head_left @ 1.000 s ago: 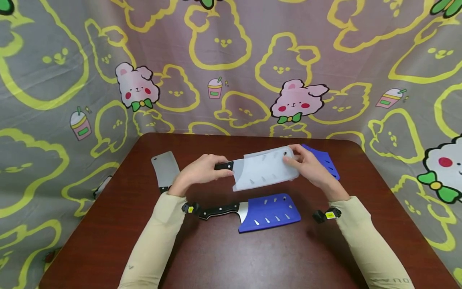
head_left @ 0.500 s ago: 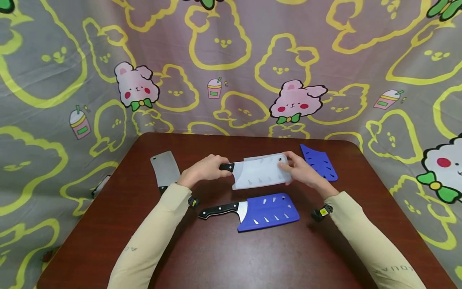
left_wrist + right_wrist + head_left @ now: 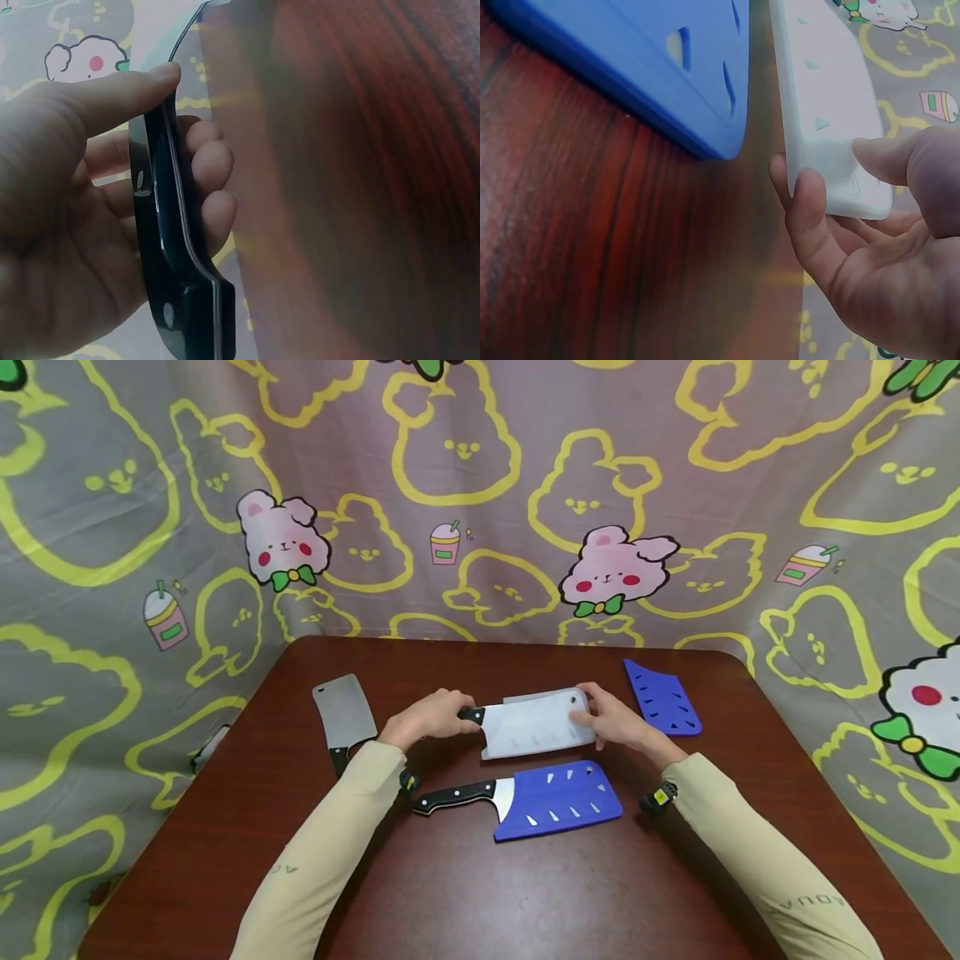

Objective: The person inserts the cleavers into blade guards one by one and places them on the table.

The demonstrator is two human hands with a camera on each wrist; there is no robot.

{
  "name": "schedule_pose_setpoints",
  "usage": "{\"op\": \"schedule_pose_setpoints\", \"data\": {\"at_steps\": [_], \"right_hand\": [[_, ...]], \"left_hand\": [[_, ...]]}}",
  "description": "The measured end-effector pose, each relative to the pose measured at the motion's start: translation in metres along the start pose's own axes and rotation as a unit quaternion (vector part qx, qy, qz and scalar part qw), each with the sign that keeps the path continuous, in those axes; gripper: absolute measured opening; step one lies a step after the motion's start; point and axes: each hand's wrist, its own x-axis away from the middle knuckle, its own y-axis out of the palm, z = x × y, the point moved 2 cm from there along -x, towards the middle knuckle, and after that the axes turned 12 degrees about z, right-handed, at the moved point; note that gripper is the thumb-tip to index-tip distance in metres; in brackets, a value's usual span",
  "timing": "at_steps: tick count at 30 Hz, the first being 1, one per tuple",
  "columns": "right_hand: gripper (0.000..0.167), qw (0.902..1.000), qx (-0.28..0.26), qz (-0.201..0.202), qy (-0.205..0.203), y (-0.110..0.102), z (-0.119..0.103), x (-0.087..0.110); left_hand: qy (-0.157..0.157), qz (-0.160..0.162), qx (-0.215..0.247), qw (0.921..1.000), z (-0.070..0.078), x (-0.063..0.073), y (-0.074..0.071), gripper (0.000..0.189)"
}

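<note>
My left hand (image 3: 433, 718) grips the black handle (image 3: 166, 202) of a cleaver, with the thumb along its top near the blade and the fingers curled round from below. A white blade guard (image 3: 531, 727) covers most of the cleaver's blade. At the guard's far end my right hand (image 3: 618, 720) pinches it, thumb on one face and fingers on the other, as the right wrist view shows. Both hands hold the cleaver roughly level, just behind a second cleaver (image 3: 453, 795) whose blade sits in a blue guard (image 3: 558, 802).
A bare-bladed cleaver (image 3: 345, 708) lies at the left of the brown table (image 3: 525, 893), its handle partly hidden by my left arm. Toward the back right lies a loose blue blade guard (image 3: 663, 697). A patterned curtain (image 3: 480, 485) surrounds the table.
Both hands have lowered the cleaver in its white guard toward the table. My right hand has shifted left, clearing the view of the loose blue guard; my left hand has moved slightly right.
</note>
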Motion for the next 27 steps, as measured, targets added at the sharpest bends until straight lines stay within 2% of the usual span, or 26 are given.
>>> {"op": "schedule_pose_setpoints", "data": {"at_steps": [6, 13, 16, 20, 27], "right_hand": [[0.057, 0.9999, 0.007, 0.004, 0.012, 0.001, 0.003, -0.002], [0.060, 1.0000, -0.002, 0.004, 0.005, 0.000, 0.004, -0.002], [0.062, 0.9999, -0.002, 0.008, 0.009, -0.003, 0.007, 0.000], [0.054, 0.9997, -0.015, 0.017, 0.014, -0.010, 0.010, 0.005], [0.046, 0.9994, -0.015, 0.030, -0.006, -0.035, 0.015, 0.016]], "left_hand": [[0.002, 0.001, 0.005, 1.0000, -0.004, -0.003, 0.005, 0.031], [0.010, 0.012, 0.009, 0.9998, -0.005, -0.001, 0.006, 0.035], [0.010, 0.025, 0.014, 0.9995, -0.006, 0.001, 0.002, 0.035], [0.010, 0.033, 0.019, 0.9992, -0.009, 0.006, -0.004, 0.032], [0.003, 0.035, 0.017, 0.9993, -0.019, 0.023, -0.018, 0.032]]}}
